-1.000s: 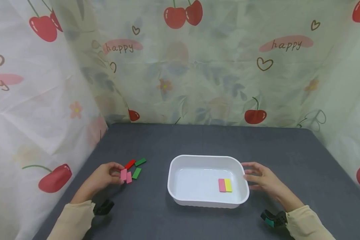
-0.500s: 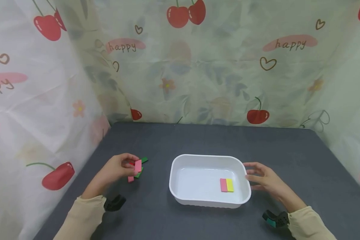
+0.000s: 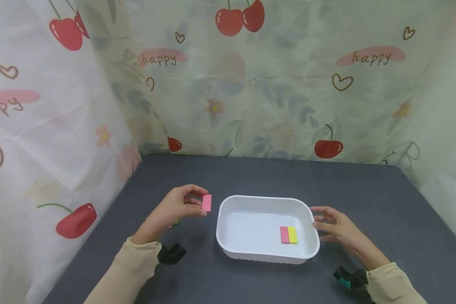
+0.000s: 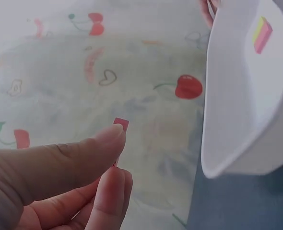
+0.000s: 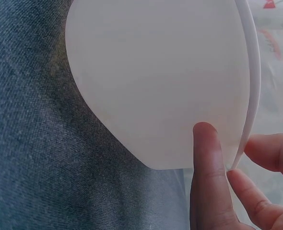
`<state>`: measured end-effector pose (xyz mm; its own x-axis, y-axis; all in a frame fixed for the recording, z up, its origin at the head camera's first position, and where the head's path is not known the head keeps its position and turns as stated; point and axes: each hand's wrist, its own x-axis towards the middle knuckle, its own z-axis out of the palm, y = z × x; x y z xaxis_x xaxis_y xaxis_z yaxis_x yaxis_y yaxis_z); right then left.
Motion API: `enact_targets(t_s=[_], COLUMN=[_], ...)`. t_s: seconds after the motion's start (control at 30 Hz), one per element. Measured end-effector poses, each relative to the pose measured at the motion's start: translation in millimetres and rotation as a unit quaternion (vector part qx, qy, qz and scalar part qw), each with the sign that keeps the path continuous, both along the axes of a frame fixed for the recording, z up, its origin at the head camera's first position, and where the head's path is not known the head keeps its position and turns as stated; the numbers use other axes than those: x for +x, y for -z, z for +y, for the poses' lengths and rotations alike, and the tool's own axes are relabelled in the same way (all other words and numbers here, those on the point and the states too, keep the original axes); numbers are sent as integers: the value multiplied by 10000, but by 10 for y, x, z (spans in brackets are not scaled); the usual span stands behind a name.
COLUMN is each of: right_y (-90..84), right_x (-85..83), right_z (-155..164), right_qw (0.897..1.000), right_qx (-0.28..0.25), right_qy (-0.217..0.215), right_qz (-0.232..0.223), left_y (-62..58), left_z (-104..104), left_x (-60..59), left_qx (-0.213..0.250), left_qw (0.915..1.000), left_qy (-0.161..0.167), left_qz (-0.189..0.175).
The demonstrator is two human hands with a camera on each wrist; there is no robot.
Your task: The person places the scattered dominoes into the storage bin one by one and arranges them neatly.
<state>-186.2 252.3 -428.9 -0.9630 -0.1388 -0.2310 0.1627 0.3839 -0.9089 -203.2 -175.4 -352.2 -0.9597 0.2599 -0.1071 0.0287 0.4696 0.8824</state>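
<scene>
1. Pink block [image 3: 207,202] is pinched between thumb and fingers of the left hand [image 3: 173,207], raised just left of the white tray [image 3: 266,199], lower centre.
2. Right hand [image 3: 336,228], fingers relaxed, thumb touching the tray's right wall.
3. Done: pink tile [image 3: 284,234] and yellow tile [image 3: 292,235] lie touching inside; the held block is still outside.

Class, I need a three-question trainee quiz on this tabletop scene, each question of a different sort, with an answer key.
1. True or false: the left hand pinches a pink block.
2. Which colours are the two blocks lying in the white tray?
3. The right hand is: A) inside the tray, B) touching the tray's outer wall, C) flat on the table far from it.

Key: 1 true; 2 pink and yellow; 3 B.
</scene>
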Motion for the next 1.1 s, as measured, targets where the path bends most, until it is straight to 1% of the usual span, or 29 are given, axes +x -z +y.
enact_targets(t_s=[0.17,0.33,0.4,0.53,0.67,0.8,0.9,1.1], right_y=[4,-2,-5,2,14,15,15,21], right_x=[-5,3,6,-1,-6,-4,-2,-3], right_z=[2,2,2,7,15,20,22,21], right_qw=[10000,10000,10000,10000,10000,10000,9999,9999], right_qx=[-5,12,11,13,-9,-65,-95,-130], right_qy=[-7,-75,-64,-33,-46,-50,-57,-69], right_qz=[-19,27,23,-14,-22,-24,-15,-2], left_y=[-7,33,61,130,201,272,329,429], left_z=[188,355,419,556,695,817,900,1062], left_x=[-23,-61,-76,-97,-99,-80,-65,-79], left_qx=[114,199,203,208,73,-78,-181,-137], left_qw=[9999,9995,9993,9986,9976,9961,9951,9936], left_qy=[106,227,312,486,654,845,951,1120], left_qz=[63,45,51,-84,-209,-258,-205,-62])
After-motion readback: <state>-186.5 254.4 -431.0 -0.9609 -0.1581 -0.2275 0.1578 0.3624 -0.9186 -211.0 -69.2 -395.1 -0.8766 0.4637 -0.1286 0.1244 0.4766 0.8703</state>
